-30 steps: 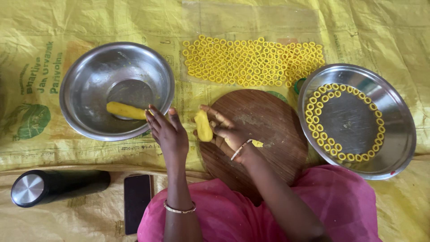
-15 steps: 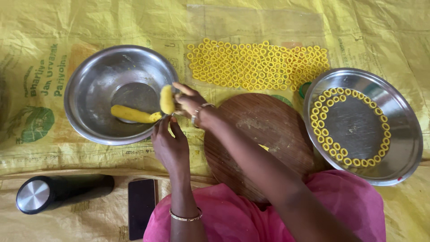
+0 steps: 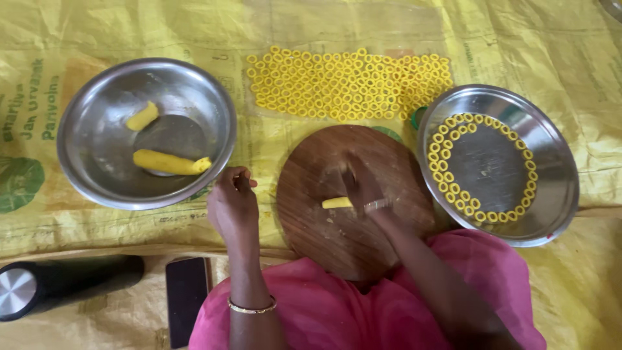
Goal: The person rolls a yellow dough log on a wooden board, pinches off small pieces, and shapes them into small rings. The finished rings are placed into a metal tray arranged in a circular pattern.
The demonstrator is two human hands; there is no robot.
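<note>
While right hand, blurred, grip unclear, presses on dough roll atop round wooden board, left hand rests loosely curled, empty. Many dough rings laid on yellow sheet, partial circle on steel plate; two dough pieces left in steel bowl.

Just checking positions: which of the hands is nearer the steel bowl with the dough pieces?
Left. The left hand sits just beside the steel bowl, by its rim; the right hand is on the wooden board, farther away.

Single view, head-worn camera, looking straight down from close above the lap. Frame spans steel bowl at left to steel plate at right.
</note>
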